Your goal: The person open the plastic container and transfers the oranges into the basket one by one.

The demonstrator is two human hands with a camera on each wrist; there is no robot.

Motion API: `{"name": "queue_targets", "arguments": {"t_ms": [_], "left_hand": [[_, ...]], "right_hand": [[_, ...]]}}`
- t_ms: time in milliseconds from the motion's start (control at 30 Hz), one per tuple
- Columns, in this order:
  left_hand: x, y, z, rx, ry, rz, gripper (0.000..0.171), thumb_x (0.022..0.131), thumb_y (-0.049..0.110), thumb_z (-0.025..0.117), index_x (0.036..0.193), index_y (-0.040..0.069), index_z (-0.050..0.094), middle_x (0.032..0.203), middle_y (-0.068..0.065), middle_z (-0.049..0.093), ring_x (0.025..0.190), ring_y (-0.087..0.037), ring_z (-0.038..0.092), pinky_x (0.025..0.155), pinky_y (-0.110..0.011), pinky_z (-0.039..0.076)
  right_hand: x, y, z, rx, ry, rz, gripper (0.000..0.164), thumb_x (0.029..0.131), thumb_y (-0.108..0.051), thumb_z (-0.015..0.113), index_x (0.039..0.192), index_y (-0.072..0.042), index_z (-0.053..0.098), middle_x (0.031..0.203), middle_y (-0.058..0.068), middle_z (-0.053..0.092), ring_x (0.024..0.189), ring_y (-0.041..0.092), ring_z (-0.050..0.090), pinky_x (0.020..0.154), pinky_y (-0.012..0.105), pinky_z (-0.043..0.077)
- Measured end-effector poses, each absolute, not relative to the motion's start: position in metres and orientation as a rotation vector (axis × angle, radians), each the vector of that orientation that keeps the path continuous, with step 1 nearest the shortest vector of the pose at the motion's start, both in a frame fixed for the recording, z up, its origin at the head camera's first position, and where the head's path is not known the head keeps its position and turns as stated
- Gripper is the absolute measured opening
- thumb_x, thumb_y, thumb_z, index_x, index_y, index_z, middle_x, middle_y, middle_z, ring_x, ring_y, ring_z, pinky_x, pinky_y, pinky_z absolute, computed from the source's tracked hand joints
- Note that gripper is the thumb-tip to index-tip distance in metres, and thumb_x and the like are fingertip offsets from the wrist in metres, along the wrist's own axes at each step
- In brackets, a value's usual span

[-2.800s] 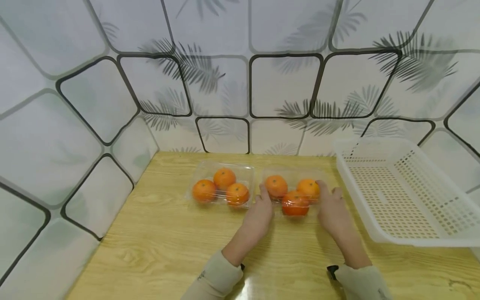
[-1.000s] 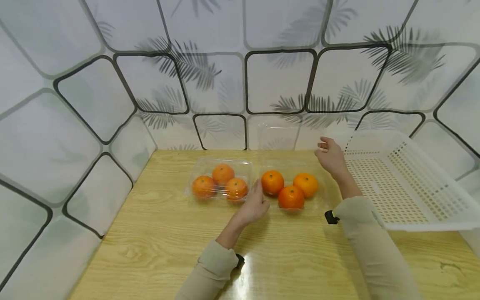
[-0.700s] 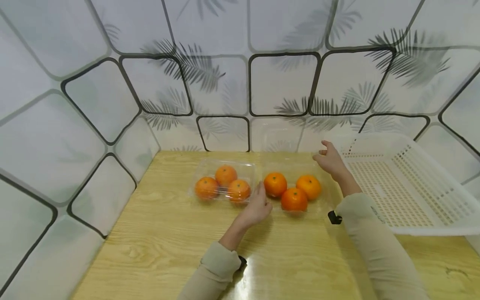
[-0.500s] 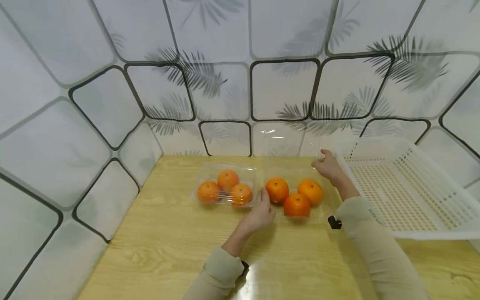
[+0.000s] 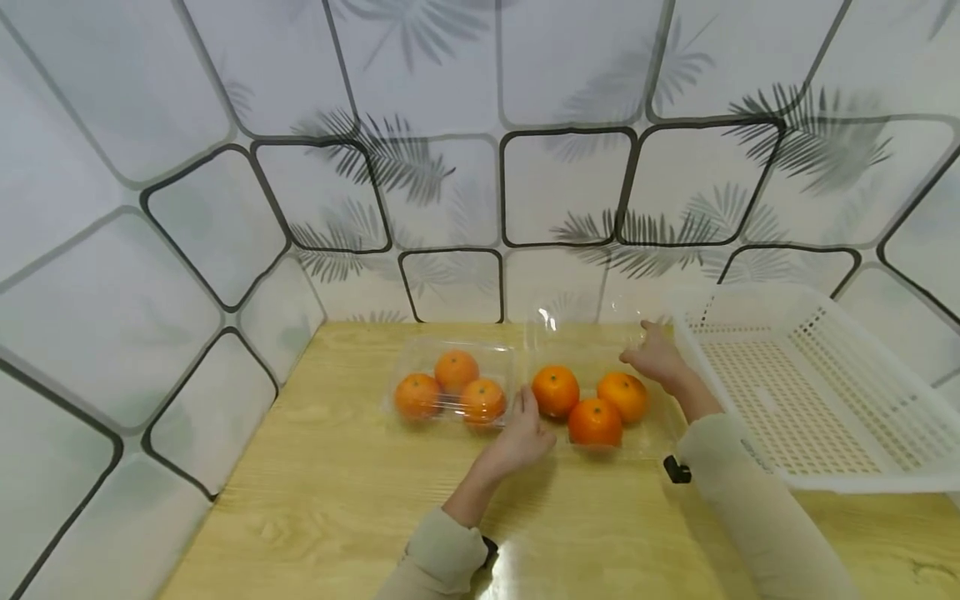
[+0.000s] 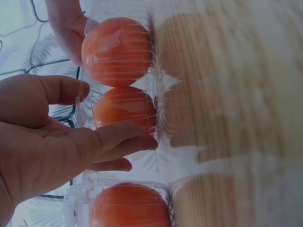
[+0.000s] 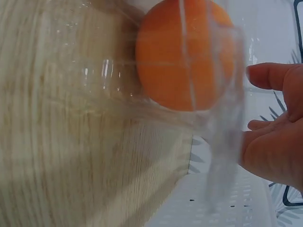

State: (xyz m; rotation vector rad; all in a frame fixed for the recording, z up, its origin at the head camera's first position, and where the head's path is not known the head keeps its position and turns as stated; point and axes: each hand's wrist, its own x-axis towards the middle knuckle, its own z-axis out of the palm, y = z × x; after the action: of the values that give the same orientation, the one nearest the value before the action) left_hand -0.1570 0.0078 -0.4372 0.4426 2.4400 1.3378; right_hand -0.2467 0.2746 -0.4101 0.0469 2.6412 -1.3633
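Observation:
In the head view, my left hand (image 5: pixel 521 437) is at the left side of an open clear plastic box (image 5: pixel 660 433) holding three oranges (image 5: pixel 595 422). The left wrist view shows its thumb (image 6: pixel 71 90) at the rim and its straight fingers (image 6: pixel 120 135) along the box wall. My right hand (image 5: pixel 660 360) is beside the right edge of the raised clear lid (image 5: pixel 573 321), fingers extended. From the right wrist, an orange (image 7: pixel 184 56) appears inside the box, with the right thumb and fingers apart beyond the rim. Whether they touch the lid is hard to tell.
Left of the open box stands a second clear box (image 5: pixel 405 354), lid down, with three oranges (image 5: pixel 456 372) inside. A white perforated plastic basket (image 5: pixel 795 400) is at the right. Patterned walls (image 5: pixel 562 183) bound the wooden table (image 5: pixel 345 500) at the back and left.
Since the earliest frame, the right box's lid has been raised and my right hand has moved up to it. Over the last second the lid tips lower; my left hand stays beside the box.

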Motion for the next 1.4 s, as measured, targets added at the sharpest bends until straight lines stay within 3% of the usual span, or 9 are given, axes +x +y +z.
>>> {"name": "queue_targets", "arguments": {"t_ms": [133, 200, 333, 500, 667, 800, 967, 1100, 1400], "left_hand": [[-0.148, 0.009, -0.440, 0.425, 2.414, 1.344, 0.087, 0.092, 0.009, 0.052, 0.154, -0.009, -0.007, 0.160, -0.031, -0.010, 0.139, -0.037, 0.033, 0.113, -0.048, 0.032], [-0.146, 0.010, -0.439, 0.434, 2.435, 1.327, 0.087, 0.091, 0.010, 0.052, 0.153, -0.011, -0.005, 0.160, -0.032, -0.008, 0.148, -0.037, 0.013, 0.119, -0.048, 0.020], [-0.147, 0.010, -0.436, 0.458, 2.473, 1.297, 0.089, 0.089, 0.011, 0.055, 0.152, -0.014, -0.003, 0.159, -0.035, -0.005, 0.148, -0.040, 0.010, 0.119, -0.048, 0.019], [-0.153, 0.007, -0.430, 0.446, 2.484, 1.292, 0.095, 0.088, 0.014, 0.061, 0.153, -0.013, -0.003, 0.159, -0.034, -0.003, 0.149, -0.038, 0.009, 0.119, -0.046, 0.019], [-0.155, 0.005, -0.431, 0.406, 2.484, 1.286, 0.098, 0.091, 0.020, 0.067, 0.154, -0.010, -0.002, 0.160, -0.033, -0.001, 0.150, -0.039, 0.007, 0.120, -0.048, 0.018], [-0.152, 0.007, -0.436, 0.373, 2.447, 1.297, 0.103, 0.092, 0.025, 0.070, 0.155, -0.007, -0.004, 0.161, -0.029, -0.003, 0.151, -0.037, 0.003, 0.120, -0.049, 0.016], [-0.150, 0.010, -0.438, 0.385, 2.437, 1.324, 0.103, 0.091, 0.024, 0.071, 0.155, -0.007, -0.002, 0.162, -0.029, -0.002, 0.150, -0.038, 0.005, 0.120, -0.050, 0.016], [-0.146, 0.011, -0.439, 0.379, 2.450, 1.306, 0.101, 0.090, 0.022, 0.072, 0.155, -0.009, 0.000, 0.161, -0.031, 0.001, 0.149, -0.040, 0.009, 0.119, -0.050, 0.019], [-0.153, 0.012, -0.431, 0.382, 2.470, 1.310, 0.098, 0.090, 0.017, 0.071, 0.154, -0.011, 0.002, 0.160, -0.033, 0.001, 0.149, -0.041, 0.011, 0.118, -0.050, 0.020]], "right_hand": [[-0.229, 0.277, -0.414, 0.014, 2.691, -1.284, 0.087, 0.094, -0.014, 0.053, 0.153, 0.011, -0.005, 0.154, 0.042, 0.009, 0.138, 0.055, 0.023, 0.109, 0.063, 0.028], [-0.220, 0.276, -0.413, -0.010, 2.755, -1.239, 0.086, 0.092, -0.014, 0.054, 0.152, 0.014, -0.001, 0.153, 0.043, 0.012, 0.137, 0.055, 0.025, 0.109, 0.064, 0.028], [-0.201, 0.273, -0.406, -0.085, 2.862, -1.208, 0.084, 0.090, -0.012, 0.058, 0.151, 0.017, 0.008, 0.151, 0.044, 0.017, 0.138, 0.057, 0.023, 0.110, 0.065, 0.025], [-0.182, 0.270, -0.400, -0.200, 2.830, -1.277, 0.091, 0.090, -0.012, 0.068, 0.155, 0.007, 0.008, 0.155, 0.040, 0.013, 0.139, 0.059, 0.018, 0.107, 0.070, 0.025], [-0.171, 0.263, -0.409, -0.368, 2.846, -1.250, 0.092, 0.082, -0.004, 0.075, 0.154, 0.006, 0.019, 0.148, 0.043, 0.026, 0.128, 0.062, 0.036, 0.100, 0.069, 0.037], [-0.164, 0.259, -0.421, -0.422, 2.919, -1.133, 0.083, 0.077, 0.002, 0.072, 0.148, 0.010, 0.031, 0.140, 0.041, 0.038, 0.121, 0.055, 0.044, 0.098, 0.066, 0.040], [-0.157, 0.257, -0.427, -0.407, 2.965, -1.094, 0.064, 0.083, 0.003, 0.068, 0.140, 0.014, 0.041, 0.135, 0.039, 0.043, 0.125, 0.053, 0.041, 0.102, 0.066, 0.035], [-0.152, 0.253, -0.433, -0.422, 3.020, -1.039, 0.052, 0.082, 0.004, 0.069, 0.129, 0.016, 0.050, 0.127, 0.040, 0.047, 0.116, 0.053, 0.048, 0.096, 0.064, 0.042], [-0.160, 0.246, -0.435, -0.390, 3.114, -0.976, 0.046, 0.081, 0.008, 0.068, 0.124, 0.011, 0.053, 0.122, 0.037, 0.043, 0.108, 0.052, 0.050, 0.088, 0.062, 0.046]]}}
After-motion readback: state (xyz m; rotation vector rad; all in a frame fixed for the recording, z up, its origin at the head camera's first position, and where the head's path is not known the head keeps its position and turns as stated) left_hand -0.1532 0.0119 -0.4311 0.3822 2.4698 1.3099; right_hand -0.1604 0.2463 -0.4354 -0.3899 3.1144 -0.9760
